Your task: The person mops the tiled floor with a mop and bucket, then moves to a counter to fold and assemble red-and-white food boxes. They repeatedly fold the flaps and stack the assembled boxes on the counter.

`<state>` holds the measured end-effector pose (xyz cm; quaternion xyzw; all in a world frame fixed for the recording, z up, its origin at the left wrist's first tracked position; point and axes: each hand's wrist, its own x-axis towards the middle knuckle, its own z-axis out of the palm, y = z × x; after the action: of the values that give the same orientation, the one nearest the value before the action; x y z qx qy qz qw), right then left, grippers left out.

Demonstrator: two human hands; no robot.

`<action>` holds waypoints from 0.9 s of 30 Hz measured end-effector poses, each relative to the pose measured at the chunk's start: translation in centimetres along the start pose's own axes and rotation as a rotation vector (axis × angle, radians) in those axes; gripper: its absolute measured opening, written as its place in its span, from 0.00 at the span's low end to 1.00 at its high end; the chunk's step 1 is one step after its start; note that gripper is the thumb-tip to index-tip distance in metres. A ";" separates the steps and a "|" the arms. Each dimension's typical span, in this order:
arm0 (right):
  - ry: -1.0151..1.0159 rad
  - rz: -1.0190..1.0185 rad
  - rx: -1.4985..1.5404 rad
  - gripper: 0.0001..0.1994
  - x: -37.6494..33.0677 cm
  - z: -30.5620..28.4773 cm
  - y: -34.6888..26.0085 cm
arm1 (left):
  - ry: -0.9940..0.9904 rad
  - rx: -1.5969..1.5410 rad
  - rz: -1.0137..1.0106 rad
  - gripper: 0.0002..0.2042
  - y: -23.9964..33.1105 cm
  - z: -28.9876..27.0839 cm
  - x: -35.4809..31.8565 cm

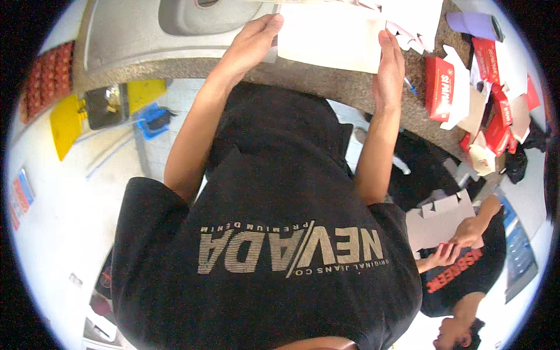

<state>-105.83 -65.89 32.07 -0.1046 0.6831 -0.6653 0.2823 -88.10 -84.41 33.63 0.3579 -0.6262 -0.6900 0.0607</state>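
A pale, near-white cardboard piece (pixel 329 44) is held between my two hands over the counter's front edge. Its upper part is washed out by glare and cut off by the picture's top, so I cannot tell whether it is a flat sheet or a box. On its left edge, my left hand (pixel 254 44) grips with the thumb lying along the side. My right hand (pixel 389 67) presses the right edge, fingers pointing up and partly behind it. Just right of that hand are white cardboard flaps (pixel 411 38) and a small blue-tipped pen-like item (pixel 411 86).
A steel sink (pixel 128 41) is set into the stone counter (pixel 326 81). Red-and-white cartons (pixel 440 87) and a purple tumbler (pixel 473 25) crowd the right side. A co-worker (pixel 461 262) at lower right handles a cardboard piece (pixel 443 219). A blue dustpan (pixel 154 121) is at left.
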 end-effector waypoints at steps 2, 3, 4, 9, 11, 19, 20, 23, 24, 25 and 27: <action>0.042 -0.008 0.018 0.31 0.1 0.0 1.0 | 0.019 -0.013 0.007 0.23 0.6 0.5 -0.3; 0.060 -0.016 0.022 0.31 0.1 0.1 1.5 | 0.010 -0.010 0.004 0.23 0.3 0.4 -0.1; 0.083 -0.028 -0.003 0.30 0.4 0.0 1.5 | 0.000 -0.013 0.009 0.23 0.3 0.7 0.4; 0.091 -0.041 -0.028 0.28 2.0 -0.1 2.4 | -0.067 0.089 0.019 0.21 -0.9 -0.5 2.7; 0.066 -0.059 -0.014 0.28 2.9 -0.7 3.8 | -0.083 0.035 0.079 0.22 -0.9 -0.1 3.1; -0.112 0.004 -0.050 0.30 4.7 -2.6 5.8 | -0.103 -0.069 0.061 0.22 -2.4 0.7 4.7; -0.142 0.012 -0.066 0.30 5.2 -2.8 6.4 | -0.101 -0.020 0.065 0.23 -2.5 0.5 4.7; -0.184 0.058 0.042 0.24 5.2 -2.2 6.5 | -0.095 0.051 0.068 0.25 -3.1 -0.2 4.7; -0.218 0.162 0.133 0.24 5.1 -2.2 5.9 | -0.097 0.026 0.066 0.25 -3.3 -0.6 4.7; -0.245 0.173 0.140 0.25 4.9 -2.1 5.2 | -0.109 0.004 0.063 0.25 -2.9 -0.7 4.8; -0.295 0.194 0.156 0.26 4.9 -2.2 4.0 | -0.153 -0.040 0.019 0.25 -2.1 -0.7 4.9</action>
<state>-110.06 -66.20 26.85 -0.1126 0.5874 -0.6636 0.4493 -90.48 -87.15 29.71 0.2970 -0.6184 -0.7271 0.0263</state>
